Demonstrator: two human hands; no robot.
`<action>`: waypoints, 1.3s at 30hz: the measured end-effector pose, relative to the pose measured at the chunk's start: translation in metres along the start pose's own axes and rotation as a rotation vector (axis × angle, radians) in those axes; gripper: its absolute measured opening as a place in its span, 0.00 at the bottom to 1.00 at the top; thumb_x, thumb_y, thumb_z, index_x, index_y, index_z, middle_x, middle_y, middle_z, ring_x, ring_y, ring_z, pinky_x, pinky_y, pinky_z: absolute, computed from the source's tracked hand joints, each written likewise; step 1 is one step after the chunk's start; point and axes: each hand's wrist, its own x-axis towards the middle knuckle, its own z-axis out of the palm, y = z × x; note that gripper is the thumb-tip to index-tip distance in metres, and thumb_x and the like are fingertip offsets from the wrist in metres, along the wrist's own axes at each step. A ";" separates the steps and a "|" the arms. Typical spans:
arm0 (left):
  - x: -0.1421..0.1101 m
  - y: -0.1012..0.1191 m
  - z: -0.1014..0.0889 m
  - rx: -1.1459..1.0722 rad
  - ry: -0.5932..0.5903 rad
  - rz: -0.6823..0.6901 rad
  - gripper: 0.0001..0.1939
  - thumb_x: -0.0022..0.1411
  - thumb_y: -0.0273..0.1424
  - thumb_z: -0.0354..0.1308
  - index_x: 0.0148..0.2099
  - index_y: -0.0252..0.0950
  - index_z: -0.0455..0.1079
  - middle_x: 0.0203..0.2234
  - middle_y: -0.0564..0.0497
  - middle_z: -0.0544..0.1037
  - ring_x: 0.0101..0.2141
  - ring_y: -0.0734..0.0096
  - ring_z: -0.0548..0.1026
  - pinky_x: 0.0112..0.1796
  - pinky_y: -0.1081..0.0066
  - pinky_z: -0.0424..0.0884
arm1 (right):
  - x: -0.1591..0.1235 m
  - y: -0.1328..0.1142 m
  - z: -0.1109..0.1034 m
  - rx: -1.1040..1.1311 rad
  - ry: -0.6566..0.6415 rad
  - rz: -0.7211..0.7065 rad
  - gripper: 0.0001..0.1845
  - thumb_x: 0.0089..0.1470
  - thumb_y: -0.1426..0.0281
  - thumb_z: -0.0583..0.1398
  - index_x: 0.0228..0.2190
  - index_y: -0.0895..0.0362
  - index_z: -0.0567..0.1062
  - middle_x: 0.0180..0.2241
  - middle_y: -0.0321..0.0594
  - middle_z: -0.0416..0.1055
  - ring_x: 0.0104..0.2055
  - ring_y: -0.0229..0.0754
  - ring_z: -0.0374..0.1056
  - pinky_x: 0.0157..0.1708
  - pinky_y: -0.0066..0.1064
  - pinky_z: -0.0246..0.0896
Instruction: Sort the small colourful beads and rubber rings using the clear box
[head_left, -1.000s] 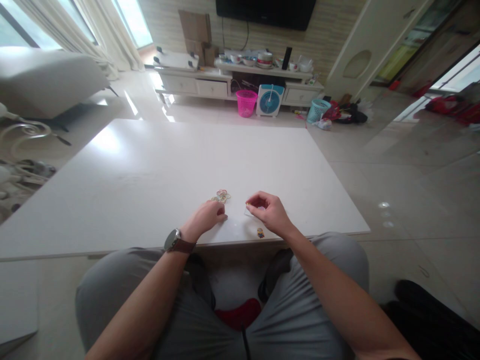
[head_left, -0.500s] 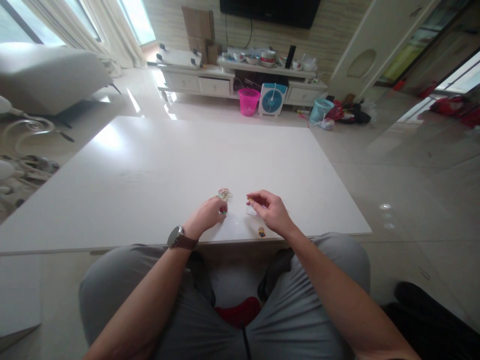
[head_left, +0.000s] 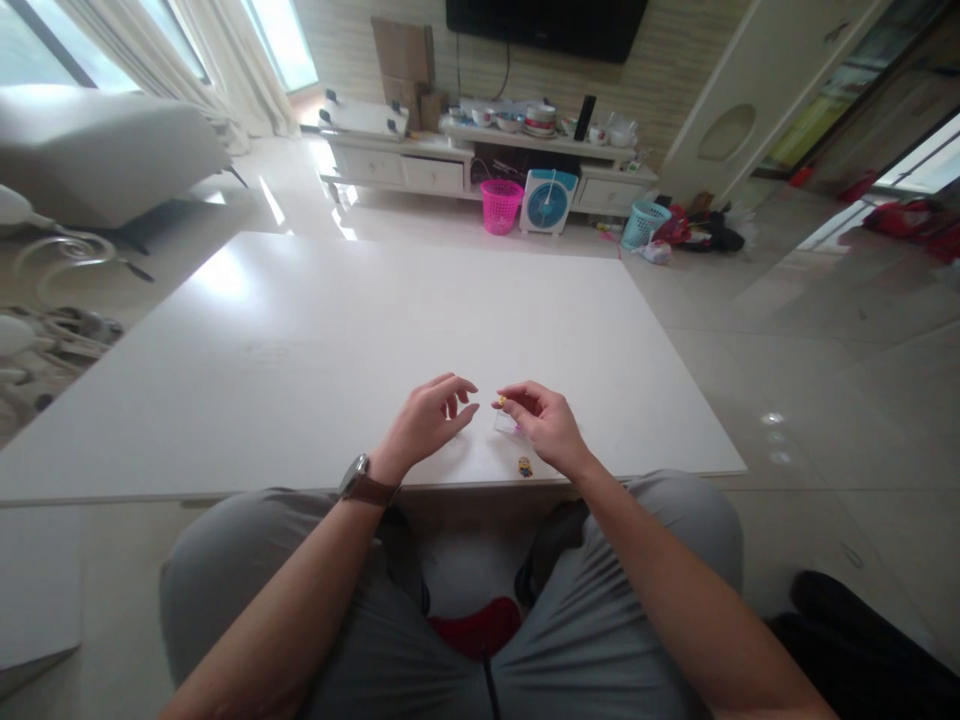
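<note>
My right hand [head_left: 546, 425] pinches a small yellow piece [head_left: 502, 400] between thumb and fingertips; its kind is too small to make out. Below those fingers, partly covered by the hand, lies a small clear plastic box [head_left: 503, 423] with a bit of pink beside it. My left hand [head_left: 429, 420], a watch [head_left: 354, 475] on its wrist, hovers to the left with thumb and fingers apart and nothing visible between them. A little yellow and blue cartoon figure [head_left: 525, 467] lies near the table's front edge. The rubber-band-like loops are hidden behind my left hand.
The white table [head_left: 420, 310] reaches away from my knees. Beyond it, on the floor, stand a pink basket [head_left: 501, 208], a blue and white fan [head_left: 548, 202] and a light blue basket [head_left: 643, 225]. Dishes [head_left: 540, 120] sit on the low cabinet behind.
My left hand has opened and moved slightly up and to the right, covering the pile of loops. My right hand keeps its pinch on the yellow piece, almost in place.
</note>
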 end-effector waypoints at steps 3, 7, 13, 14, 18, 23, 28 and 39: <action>-0.003 0.005 0.002 -0.098 -0.010 -0.015 0.14 0.60 0.38 0.65 0.45 0.36 0.75 0.35 0.48 0.80 0.27 0.75 0.74 0.28 0.75 0.70 | 0.001 0.001 0.002 0.046 -0.024 0.043 0.19 0.50 0.54 0.70 0.36 0.56 0.77 0.35 0.41 0.79 0.41 0.45 0.77 0.42 0.35 0.72; -0.004 0.010 0.004 -0.158 -0.049 0.023 0.14 0.61 0.41 0.65 0.44 0.37 0.78 0.35 0.46 0.80 0.28 0.73 0.75 0.29 0.74 0.71 | 0.000 0.002 0.008 0.126 -0.061 0.078 0.22 0.46 0.53 0.71 0.35 0.56 0.78 0.34 0.41 0.80 0.39 0.44 0.77 0.45 0.37 0.72; -0.004 0.009 0.004 -0.113 -0.035 0.084 0.11 0.66 0.39 0.61 0.41 0.40 0.82 0.31 0.47 0.81 0.28 0.72 0.73 0.32 0.72 0.71 | 0.000 0.004 0.011 0.166 -0.088 0.134 0.22 0.43 0.53 0.73 0.34 0.56 0.81 0.32 0.41 0.81 0.37 0.44 0.77 0.45 0.38 0.72; -0.004 0.008 0.004 -0.117 -0.031 0.087 0.11 0.66 0.39 0.60 0.41 0.40 0.82 0.31 0.47 0.81 0.29 0.71 0.73 0.32 0.71 0.71 | 0.000 0.003 0.011 0.180 -0.094 0.139 0.22 0.42 0.53 0.74 0.33 0.56 0.81 0.32 0.40 0.80 0.36 0.44 0.76 0.44 0.38 0.73; -0.003 0.005 0.004 -0.155 -0.015 0.082 0.11 0.65 0.38 0.62 0.40 0.39 0.83 0.32 0.45 0.81 0.31 0.69 0.74 0.32 0.70 0.70 | -0.001 0.000 0.010 0.179 -0.123 0.166 0.22 0.44 0.52 0.72 0.34 0.57 0.81 0.33 0.40 0.80 0.35 0.42 0.76 0.42 0.36 0.72; -0.002 0.004 0.005 -0.181 -0.014 0.069 0.10 0.64 0.37 0.63 0.40 0.40 0.83 0.32 0.45 0.80 0.31 0.70 0.74 0.31 0.71 0.70 | -0.002 -0.002 0.010 0.163 -0.131 0.179 0.21 0.46 0.52 0.72 0.32 0.58 0.81 0.30 0.39 0.79 0.33 0.41 0.75 0.39 0.33 0.71; -0.002 0.004 0.005 -0.169 -0.023 0.081 0.09 0.65 0.37 0.62 0.40 0.39 0.82 0.31 0.46 0.79 0.30 0.71 0.73 0.30 0.72 0.69 | -0.001 0.000 0.012 0.229 -0.097 0.176 0.21 0.41 0.54 0.74 0.30 0.57 0.82 0.29 0.39 0.80 0.32 0.41 0.76 0.39 0.35 0.72; -0.002 0.005 0.004 -0.122 0.011 0.205 0.06 0.65 0.31 0.62 0.41 0.36 0.81 0.30 0.50 0.78 0.27 0.77 0.72 0.28 0.77 0.69 | 0.000 0.005 0.011 0.231 -0.061 0.179 0.19 0.40 0.54 0.75 0.26 0.56 0.82 0.24 0.38 0.78 0.28 0.40 0.73 0.34 0.32 0.69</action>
